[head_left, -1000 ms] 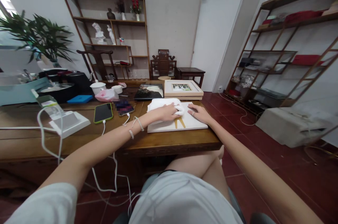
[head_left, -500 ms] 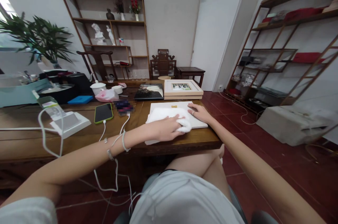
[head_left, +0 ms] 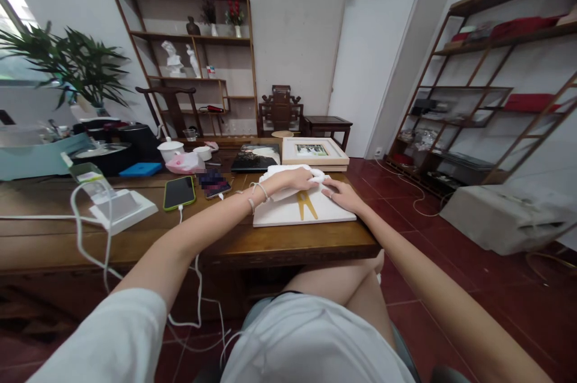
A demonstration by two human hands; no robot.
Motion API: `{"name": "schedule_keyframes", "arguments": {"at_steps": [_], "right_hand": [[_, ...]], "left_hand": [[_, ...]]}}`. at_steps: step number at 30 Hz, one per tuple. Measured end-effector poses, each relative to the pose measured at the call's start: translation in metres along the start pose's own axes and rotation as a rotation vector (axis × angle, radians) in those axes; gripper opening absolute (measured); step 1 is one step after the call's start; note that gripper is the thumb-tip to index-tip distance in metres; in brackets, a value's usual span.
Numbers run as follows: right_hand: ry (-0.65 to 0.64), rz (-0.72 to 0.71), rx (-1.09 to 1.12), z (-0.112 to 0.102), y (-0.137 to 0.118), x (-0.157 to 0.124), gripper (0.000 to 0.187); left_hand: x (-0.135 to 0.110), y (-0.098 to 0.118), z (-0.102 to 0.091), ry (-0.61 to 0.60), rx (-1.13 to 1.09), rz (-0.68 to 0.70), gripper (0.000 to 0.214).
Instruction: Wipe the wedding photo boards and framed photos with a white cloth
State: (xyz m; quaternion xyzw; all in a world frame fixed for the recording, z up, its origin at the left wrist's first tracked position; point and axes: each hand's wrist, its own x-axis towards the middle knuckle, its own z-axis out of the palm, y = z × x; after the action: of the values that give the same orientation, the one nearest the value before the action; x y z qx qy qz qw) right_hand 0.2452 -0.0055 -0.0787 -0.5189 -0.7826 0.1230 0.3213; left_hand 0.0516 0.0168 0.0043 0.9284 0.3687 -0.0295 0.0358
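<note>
My left hand point(head_left: 295, 178) is closed on a bunched white cloth point(head_left: 283, 192), which lies over the far part of a flat white panel point(head_left: 279, 213). Below the cloth, a gold, forked shape point(head_left: 302, 210) shows on the panel's face; its upper end is partly covered. With fingers stretched out, my right hand point(head_left: 341, 195) rests flat on the panel's right side, close to the cloth. The panel lies near the front right corner of the wooden table point(head_left: 234, 240).
Behind the panel lie a light wooden picture frame point(head_left: 338, 157) and a dark picture point(head_left: 256, 156). To the left are a green-edged phone point(head_left: 179, 193), a second phone point(head_left: 220, 190), white cables, a pink-and-white bag point(head_left: 184, 163), a blue box point(head_left: 140, 169) and a white box point(head_left: 126, 212).
My left hand has pushed the cloth away from me toward the panel's far edge, uncovering most of the gold shape and the near part. My right hand stays in place.
</note>
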Motion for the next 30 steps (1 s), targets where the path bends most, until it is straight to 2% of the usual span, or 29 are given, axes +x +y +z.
{"name": "schedule_keyframes", "arguments": {"at_steps": [4, 11, 14, 17, 25, 30], "right_hand": [[-0.016, -0.037, 0.019, -0.002, -0.003, 0.0, 0.029], [-0.007, -0.036, 0.046, -0.002, 0.002, 0.001, 0.028], [-0.002, -0.026, 0.043, -0.002, 0.004, 0.001, 0.028], [-0.008, -0.033, 0.047, -0.002, 0.003, 0.001, 0.029], [-0.016, -0.026, 0.047, -0.002, 0.001, 0.002, 0.029], [-0.015, -0.018, 0.068, -0.001, 0.002, 0.003, 0.029]], "left_hand": [[-0.008, 0.016, 0.005, -0.001, 0.024, 0.061, 0.03], [-0.067, 0.061, 0.017, 0.012, 0.064, 0.19, 0.029], [-0.08, 0.074, 0.02, 0.013, 0.069, 0.21, 0.03], [-0.071, 0.069, 0.02, 0.019, 0.067, 0.185, 0.03], [-0.018, 0.021, 0.019, 0.069, 0.08, 0.088, 0.033], [-0.016, 0.025, 0.021, 0.079, 0.112, 0.075, 0.035]]}}
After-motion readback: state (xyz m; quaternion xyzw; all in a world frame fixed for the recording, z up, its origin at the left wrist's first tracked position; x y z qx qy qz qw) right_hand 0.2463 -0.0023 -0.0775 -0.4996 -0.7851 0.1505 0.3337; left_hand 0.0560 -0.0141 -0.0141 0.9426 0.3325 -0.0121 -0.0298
